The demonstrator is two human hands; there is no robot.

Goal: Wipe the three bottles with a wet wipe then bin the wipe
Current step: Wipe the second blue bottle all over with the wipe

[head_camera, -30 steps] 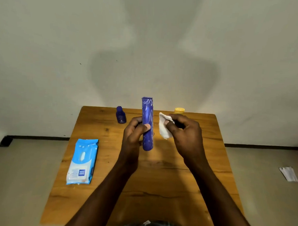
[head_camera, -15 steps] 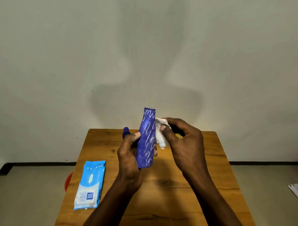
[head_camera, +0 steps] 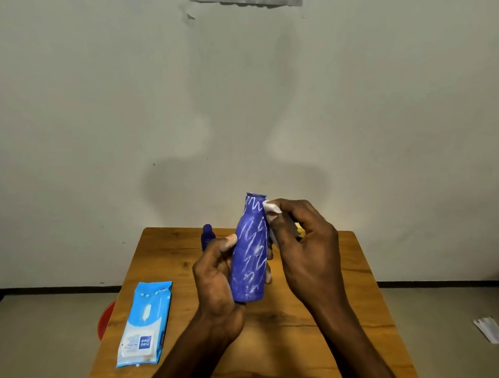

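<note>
We see the left hand (head_camera: 216, 276) wrapped around the lower half of a tall blue bottle (head_camera: 249, 254) scribbled with white zigzag lines, its grip closed on the body with the thumb pressed to the near side and fingertips showing past the far edge. The bottle is held upright, a little tilted, in the air above the wooden counter (head_camera: 352, 293), its open mouth at the top. The right hand (head_camera: 305, 248) has its grip pinched shut on a white wet wipe (head_camera: 271, 208), which it presses against the bottle's neck and right shoulder; most of the wipe is hidden behind the fingers.

A small dark blue bottle (head_camera: 207, 237) stands at the back of the counter, just left of the held bottle. Behind the right hand we catch only a sliver of something yellow (head_camera: 300, 230); we cannot tell what it is. A light blue pack of wipes (head_camera: 145, 324) lies flat near the counter's left edge. A red object (head_camera: 105, 319) peeks out from under that edge, and a scrap of white paper (head_camera: 489, 329) lies on the floor to the right.
</note>
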